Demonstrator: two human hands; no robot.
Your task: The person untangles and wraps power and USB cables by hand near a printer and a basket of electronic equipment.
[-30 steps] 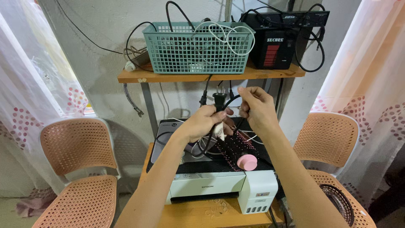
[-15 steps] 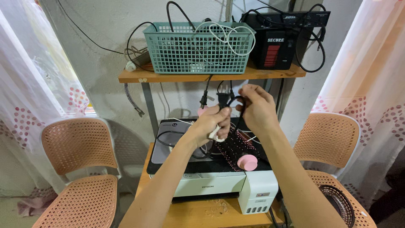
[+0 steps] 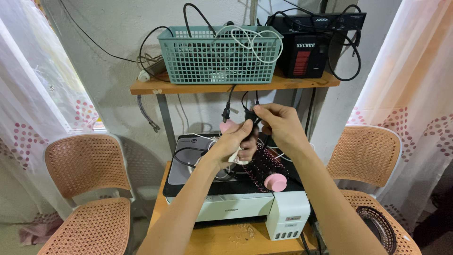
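A: What are the two hands doing?

B: The left hand (image 3: 234, 141) is closed around a bundle of thin black power cord (image 3: 226, 166), with a small white piece tucked under its fingers. The right hand (image 3: 278, 125) sits just at its 3 o'clock, fingers pinched shut on the same black cord near its plug end. The two hands touch at the thumbs.

A: Where is that cord in the scene?

B: Held in the air above the white inkjet printer with a dark lid (image 3: 236, 203), near the middle of the view. A loop of it droops down onto the printer lid at 7 o'clock from the left hand.

A: What lies under the hands?

B: A round black bristle hairbrush with a pink end cap (image 3: 266, 170) rests on the printer lid, at 6 o'clock from the right hand.

A: And above?

B: At 12 o'clock, a wooden shelf board (image 3: 155, 86) carries a teal plastic mesh basket (image 3: 217, 54) full of white and black cables, and a black box-shaped power unit (image 3: 306, 52) at the basket's 3 o'clock.

A: The sides?

B: Peach perforated plastic chairs: one (image 3: 85, 189) at 9 o'clock, another (image 3: 365, 158) at 3 o'clock.
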